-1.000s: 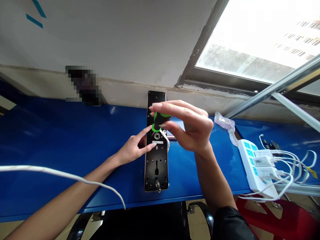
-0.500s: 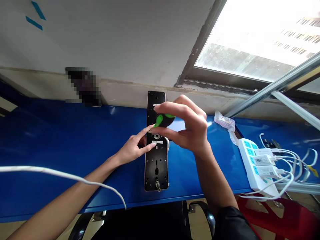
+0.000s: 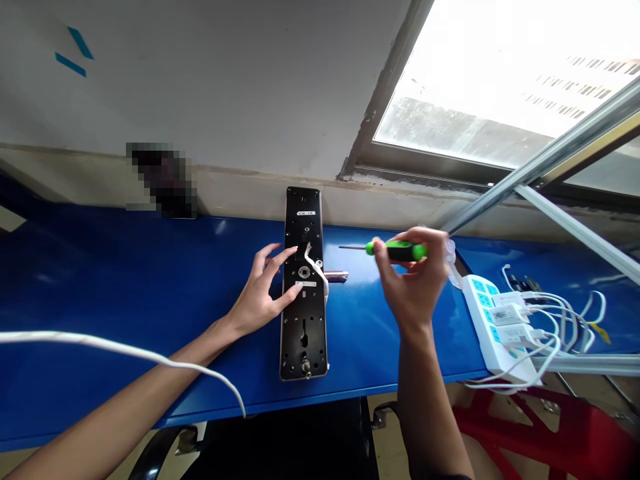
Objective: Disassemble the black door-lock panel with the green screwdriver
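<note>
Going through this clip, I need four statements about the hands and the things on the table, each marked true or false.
1. The right hand holds a green-and-black screwdriver. True.
2. The left hand has its fingertips at the black panel. True.
3. The screwdriver's tip is touching the panel. False: it is apart from it, pointing towards it.
4. The white power strip is left of the panel. False: it is to the right.

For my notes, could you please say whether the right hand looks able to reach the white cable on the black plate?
Probably yes: nothing covers the white cable, so the right hand could come from above, though the screwdriver it holds may hinder grasping.
</note>
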A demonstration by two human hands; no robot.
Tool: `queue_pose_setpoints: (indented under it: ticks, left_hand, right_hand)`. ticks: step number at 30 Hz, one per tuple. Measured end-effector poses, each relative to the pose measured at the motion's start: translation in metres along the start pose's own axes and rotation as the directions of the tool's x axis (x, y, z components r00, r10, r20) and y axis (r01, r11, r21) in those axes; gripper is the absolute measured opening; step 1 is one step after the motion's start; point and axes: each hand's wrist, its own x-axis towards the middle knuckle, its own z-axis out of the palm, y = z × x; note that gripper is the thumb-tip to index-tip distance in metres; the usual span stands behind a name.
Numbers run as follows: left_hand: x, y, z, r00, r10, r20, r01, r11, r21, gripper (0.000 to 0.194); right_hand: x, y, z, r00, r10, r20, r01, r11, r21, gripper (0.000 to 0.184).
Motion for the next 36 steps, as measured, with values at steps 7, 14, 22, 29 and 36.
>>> queue_pose_setpoints:
  ticks: [7,14,22,29,36]
  left_hand:
    - [-0.006,0.017,0.013,0.966,0.257,-0.031,-0.246,0.949,0.195,0.046]
    - [-0.002,0.016,0.014,0.958,0.285,-0.003,-0.279,0.94,0.194,0.042]
    - [-0.003,0.012,0.013,0.959,0.284,0.016,-0.282,0.942,0.179,0.043]
    - [-0.007,0.013,0.014,0.954,0.299,0.009,-0.296,0.939,0.175,0.036]
    - [-0.001,0.025,0.01,0.94,0.316,0.13,-0.342,0.879,0.331,0.044]
  right_hand:
    - [-0.049,0.012,0.016,0.957,0.154,0.246,-0.107,0.975,-0.196,0.013]
    - [-0.071,0.019,0.025,0.813,0.294,0.503,-0.124,0.931,-0.344,0.011]
    - [-0.074,0.023,0.04,0.772,0.315,0.553,-0.066,0.904,-0.423,0.022]
    - [-0.066,0.031,0.043,0.745,0.292,0.6,-0.038,0.916,-0.399,0.031]
    - [-0.028,0.033,0.043,0.816,0.188,0.546,-0.038,0.961,-0.274,0.017]
